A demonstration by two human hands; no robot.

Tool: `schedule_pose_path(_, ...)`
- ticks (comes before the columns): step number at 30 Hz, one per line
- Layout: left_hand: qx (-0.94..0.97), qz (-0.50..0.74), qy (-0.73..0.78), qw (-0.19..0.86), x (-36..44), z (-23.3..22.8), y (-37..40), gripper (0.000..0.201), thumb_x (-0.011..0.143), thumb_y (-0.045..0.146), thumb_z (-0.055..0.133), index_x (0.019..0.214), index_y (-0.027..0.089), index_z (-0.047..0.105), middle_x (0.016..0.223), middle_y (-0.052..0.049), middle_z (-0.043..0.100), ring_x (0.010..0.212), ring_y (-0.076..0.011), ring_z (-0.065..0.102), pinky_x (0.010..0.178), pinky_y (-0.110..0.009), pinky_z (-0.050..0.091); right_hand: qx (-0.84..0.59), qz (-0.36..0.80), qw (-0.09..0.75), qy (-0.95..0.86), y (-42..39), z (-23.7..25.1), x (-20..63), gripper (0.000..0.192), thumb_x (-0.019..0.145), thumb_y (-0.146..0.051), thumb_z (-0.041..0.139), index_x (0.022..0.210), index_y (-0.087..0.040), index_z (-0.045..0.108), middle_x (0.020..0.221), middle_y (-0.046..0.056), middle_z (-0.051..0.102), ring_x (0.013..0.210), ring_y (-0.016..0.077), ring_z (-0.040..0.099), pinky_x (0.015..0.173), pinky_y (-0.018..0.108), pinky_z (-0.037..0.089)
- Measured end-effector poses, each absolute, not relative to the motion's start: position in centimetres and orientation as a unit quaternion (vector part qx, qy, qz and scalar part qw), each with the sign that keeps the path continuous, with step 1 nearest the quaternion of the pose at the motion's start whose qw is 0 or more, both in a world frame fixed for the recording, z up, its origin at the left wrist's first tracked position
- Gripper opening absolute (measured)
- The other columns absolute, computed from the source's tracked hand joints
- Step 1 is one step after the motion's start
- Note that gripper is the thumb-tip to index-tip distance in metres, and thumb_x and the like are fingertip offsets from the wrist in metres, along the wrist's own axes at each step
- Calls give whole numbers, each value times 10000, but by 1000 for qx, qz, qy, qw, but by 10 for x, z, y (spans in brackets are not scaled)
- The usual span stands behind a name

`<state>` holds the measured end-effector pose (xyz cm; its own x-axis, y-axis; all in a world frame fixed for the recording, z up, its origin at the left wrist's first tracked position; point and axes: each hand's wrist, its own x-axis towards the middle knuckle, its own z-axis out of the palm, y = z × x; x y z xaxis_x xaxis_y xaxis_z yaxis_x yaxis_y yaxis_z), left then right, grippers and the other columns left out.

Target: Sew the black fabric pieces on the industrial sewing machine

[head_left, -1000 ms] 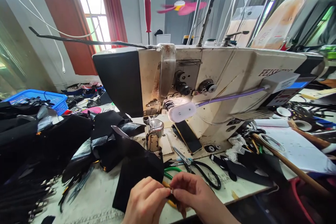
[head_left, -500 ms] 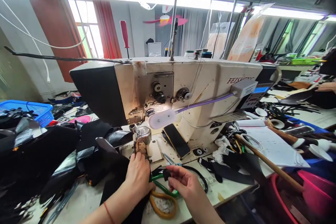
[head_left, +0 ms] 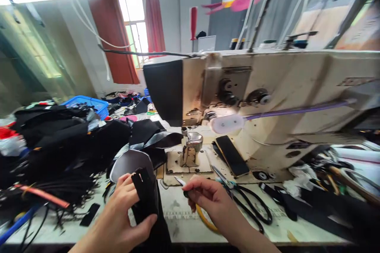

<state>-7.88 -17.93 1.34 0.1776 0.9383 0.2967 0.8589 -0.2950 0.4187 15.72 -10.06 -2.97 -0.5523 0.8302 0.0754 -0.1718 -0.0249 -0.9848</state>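
There's 1 camera here, worn on the person's head and looking forward and down. Nearest to it are the left hand (head_left: 118, 210) and the right hand (head_left: 213, 205), coming in from the bottom edge over the worktable (head_left: 186, 230). The sewing machine (head_left: 285, 83) stands close beyond, running off the right edge. Past it, the wide view reaches the window (head_left: 131, 8) and fan (head_left: 229, 1) across the room.

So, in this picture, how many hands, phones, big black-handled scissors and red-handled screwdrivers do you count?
Hands: 2, left hand and right hand
Phone: 1
Black-handled scissors: 1 pair
Red-handled screwdriver: 1
Total: 5
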Motion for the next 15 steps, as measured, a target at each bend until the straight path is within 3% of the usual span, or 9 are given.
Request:
schedule_pose_path(2,729,270,618,114,-86,18,-190,81,752,275,665,815,270,716,929,-32,739,899,-287,647,1020,-493,360,-240,665,338,-621,-102,-20,137,235,821,-380,706,946,-183,737,809,8,563,673,101,547,619,234,464)
schedule_pose_path(4,708,293,623,159,-87,24,-195,114,740,207,639,806,261,714,919,-19,735,886,-254,641,955,-422,410,-234,679,302,-627,-102,-9,119,267,792,-311,719,1030,-190,696,803,-4,571,660,100,543,601,228,459)
schedule_pose_path(8,673,376,609,189,-82,29,-192,191,683,127,629,798,237,733,863,3,736,832,-213,626,829,-329,444,-232,676,302,-631,-99,18,102,228,719,-283,776,782,-168,591,696,-21,557,624,96,517,560,207,436)
schedule_pose_path(12,582,507,582,257,-71,13,-182,112,745,230,660,789,215,762,832,-5,759,799,-208,646,787,-304,477,-199,678,365,-607,-102,37,117,233,805,-298,737,774,-184,536,1009,43,630,882,172,633,732,281,534)
schedule_pose_path(15,525,530,564,354,-61,-6,-173,198,769,356,690,834,186,767,848,-35,778,818,-231,673,768,-309,507,-256,662,333,-620,-112,33,129,178,826,-281,695,809,-189,544,747,-5,606,675,132,608,626,248,487)
